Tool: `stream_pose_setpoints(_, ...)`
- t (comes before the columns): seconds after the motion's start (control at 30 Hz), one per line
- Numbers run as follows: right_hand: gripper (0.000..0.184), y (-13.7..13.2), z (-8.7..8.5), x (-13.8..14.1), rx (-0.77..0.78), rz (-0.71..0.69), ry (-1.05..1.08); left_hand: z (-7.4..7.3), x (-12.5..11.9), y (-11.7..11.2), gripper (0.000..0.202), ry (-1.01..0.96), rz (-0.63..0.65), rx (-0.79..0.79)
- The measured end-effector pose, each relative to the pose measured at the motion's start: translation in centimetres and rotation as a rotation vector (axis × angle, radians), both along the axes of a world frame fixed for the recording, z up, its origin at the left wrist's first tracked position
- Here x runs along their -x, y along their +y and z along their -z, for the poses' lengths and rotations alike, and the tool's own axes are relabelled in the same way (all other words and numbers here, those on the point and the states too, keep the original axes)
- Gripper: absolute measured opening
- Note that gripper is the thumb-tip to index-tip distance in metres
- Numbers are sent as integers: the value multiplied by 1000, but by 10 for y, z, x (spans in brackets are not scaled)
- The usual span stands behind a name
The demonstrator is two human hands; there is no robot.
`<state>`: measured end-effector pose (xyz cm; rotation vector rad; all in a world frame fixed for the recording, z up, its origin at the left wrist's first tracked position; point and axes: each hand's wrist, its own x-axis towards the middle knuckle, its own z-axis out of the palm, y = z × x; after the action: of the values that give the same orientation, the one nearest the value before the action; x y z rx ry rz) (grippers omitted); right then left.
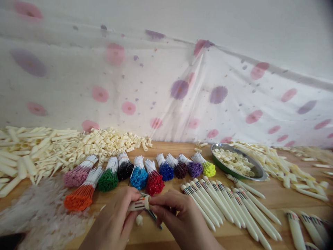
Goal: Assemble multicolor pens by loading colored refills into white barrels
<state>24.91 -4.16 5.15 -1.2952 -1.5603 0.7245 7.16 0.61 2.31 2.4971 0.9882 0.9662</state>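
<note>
At the front middle, my left hand (116, 217) is closed round a cream multicolour pen (139, 205), whose slots show dark and orange sliders. The fingers of my right hand (179, 215) pinch the pen's ringed end, so both hands meet on it. Most of the barrel is hidden by my left fingers. Under the hands lie thin dark refills (156, 219) and a small white plug-like piece (139, 219). Just beyond stand rubber-banded refill bundles with coloured tips, among them a red bundle (154, 180), a light blue bundle (138, 175) and an orange bundle (82, 194).
Right of my hands lies a row of pens (221, 205) with coloured sliders. A metal dish (256, 177) holds slotted cream parts. Cream barrels (20, 159) are heaped at left, near small clear pieces (49, 211). A flowered plastic sheet (156, 86) covers the wall behind.
</note>
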Motion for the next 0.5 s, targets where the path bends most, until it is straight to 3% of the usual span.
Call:
stream_pose_setpoints(0.33, 16, -2, -7, -4, -171, 6, -205, -5, -3, -2, 26, -13, 23, 37)
stream_pose_setpoints(0.5, 21, -3, -12, -6, -227, -50, -308, -3, -2, -5, 29, 24, 4, -59)
